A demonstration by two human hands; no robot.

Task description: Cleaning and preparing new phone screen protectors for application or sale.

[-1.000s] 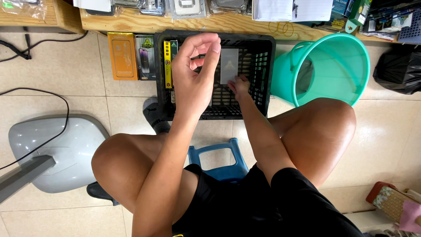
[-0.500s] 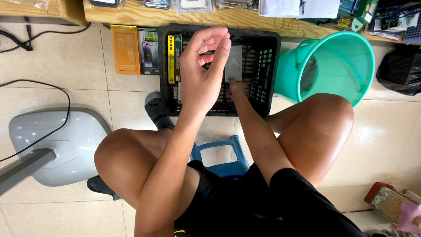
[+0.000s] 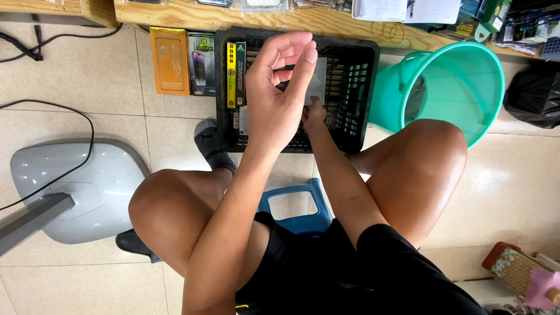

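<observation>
Both hands (image 3: 279,99) (image 3: 314,111) pinch a grey sheet (image 3: 318,81) over the black crate (image 3: 361,87).

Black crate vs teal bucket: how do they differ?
The black crate is rectangular with slotted walls; the teal bucket is round with solid walls. The crate holds flat boxes and both hands work over it; the bucket stands untouched beside it. Both sit on the tiled floor.

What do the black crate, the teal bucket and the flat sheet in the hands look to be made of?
Black crate: moulded plastic, matte, going by its slotted lattice walls. Teal bucket: smooth, slightly glossy plastic with a one-piece rim. Grey sheet, touched by the left hand and right hand: thin and flat, perhaps film or glass; unclear.
</observation>
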